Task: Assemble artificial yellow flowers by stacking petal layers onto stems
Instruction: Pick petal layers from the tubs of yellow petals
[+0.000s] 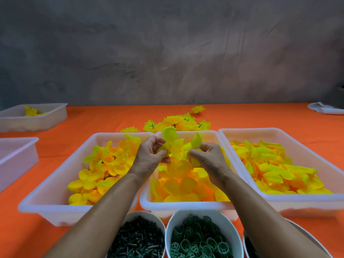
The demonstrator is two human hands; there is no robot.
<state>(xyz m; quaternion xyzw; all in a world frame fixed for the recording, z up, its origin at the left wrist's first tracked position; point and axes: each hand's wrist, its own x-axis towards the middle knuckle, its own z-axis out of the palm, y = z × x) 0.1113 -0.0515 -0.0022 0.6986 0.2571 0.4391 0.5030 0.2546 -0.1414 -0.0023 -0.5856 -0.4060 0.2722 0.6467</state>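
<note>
Above the middle white tray point(149, 203), both hands hold one yellow petal layer point(176, 146). My left hand point(149, 157) pinches its left side and my right hand point(206, 157) pinches its right side. Any stem under the layer is hidden by the fingers. The middle tray holds rounded yellow petal layers point(178, 183). The left tray point(55, 207) holds smaller yellow-orange petal layers point(104, 164). Pointed yellow petal layers point(273, 170) fill the right tray point(307, 200). Several finished yellow flowers point(178, 123) lie on the orange table behind the trays.
At the near edge stand a white bowl of dark green stems point(137, 239), a bowl of green rings point(199, 239), and a third bowl point(249, 244) mostly hidden by my right arm. Two more white trays point(37, 118) point(16, 155) sit far left. A white cloth point(325, 108) lies far right.
</note>
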